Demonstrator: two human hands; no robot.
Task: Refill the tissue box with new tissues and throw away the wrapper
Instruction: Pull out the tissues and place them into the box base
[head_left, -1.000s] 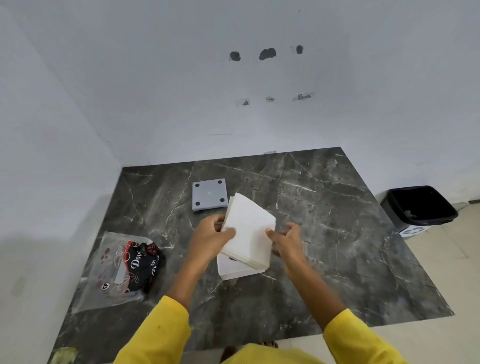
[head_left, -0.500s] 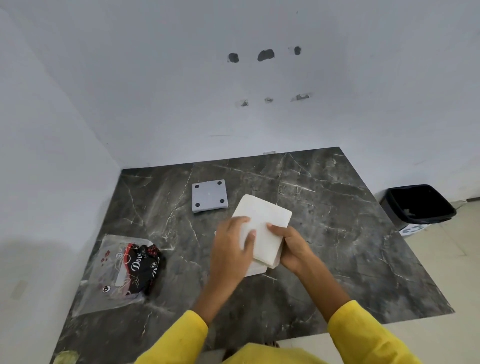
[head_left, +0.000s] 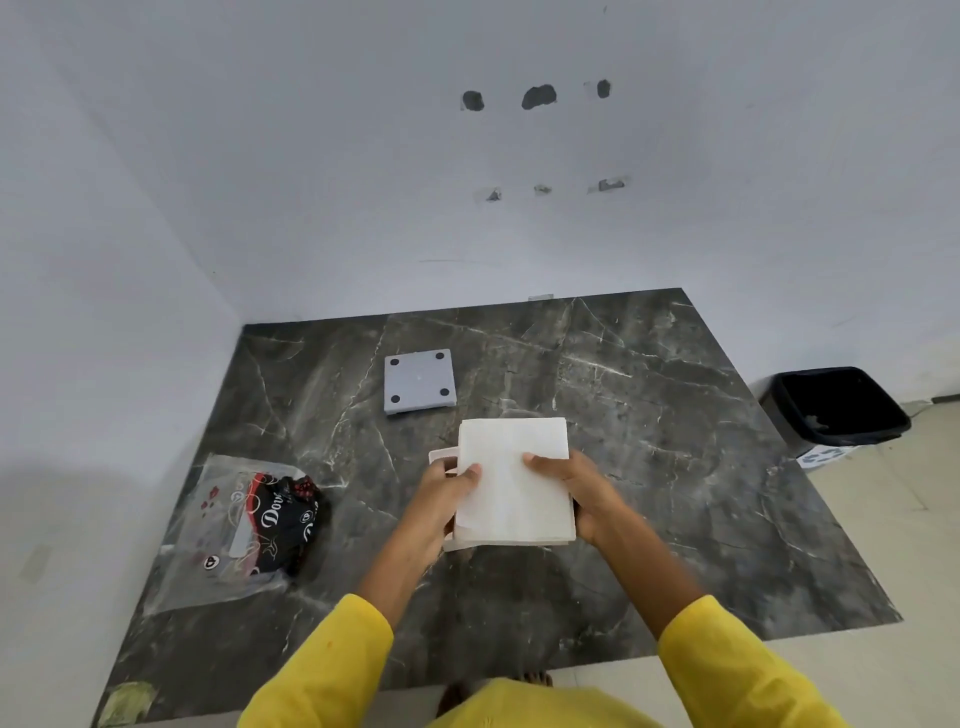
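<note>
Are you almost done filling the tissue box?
About halfway. Done: the wrapper lies open beside the hands and the grey lid is off. Now: both hands hold the tissues over the box. Left: push tissues in, refit lid, bin the wrapper.

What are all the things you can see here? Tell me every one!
Tissue stack: one, white, held over the box in the middle of the table.
Tissue box: one, white, mostly hidden under the stack.
Box lid: one, grey with four dark dots, on the table behind the stack.
Wrapper: one, clear plastic with black and red print, on the table's left side.
Table: one, dark marble with pale veins, set into the wall corner.
Bin: one, black, on the floor to the right.
Wall: white, with dark holes.
Left hand: grips the stack's left edge.
Right hand: grips the stack's right edge.
Sleeves: two, yellow.
</note>
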